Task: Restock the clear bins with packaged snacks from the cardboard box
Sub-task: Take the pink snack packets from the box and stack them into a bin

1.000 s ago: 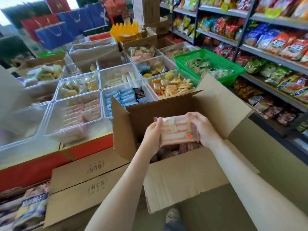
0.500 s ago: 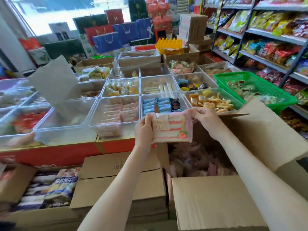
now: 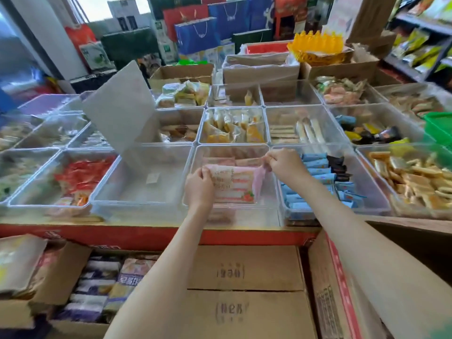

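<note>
A stack of pink-and-white packaged snacks (image 3: pixel 236 184) with a strawberry print is held over a clear bin (image 3: pixel 271 199) in the front row. My left hand (image 3: pixel 199 185) grips the stack's left end. My right hand (image 3: pixel 285 163) pinches its upper right corner. More of the same pink packs (image 3: pixel 232 161) lie at the back of that bin. The cardboard box (image 3: pixel 342 289) stands at the lower right, its inside out of view.
An empty clear bin (image 3: pixel 146 187) with a raised lid (image 3: pixel 122 106) sits left of the held stack. Blue packs (image 3: pixel 315 174) fill the bin to the right. Closed cardboard boxes (image 3: pixel 244 272) stand below the red counter edge (image 3: pixel 146 237). Shelves (image 3: pixel 420 45) line the right.
Both hands lifted the pink stack out of the cardboard box and carried it left and forward over the front clear bin. The view swung left with them.
</note>
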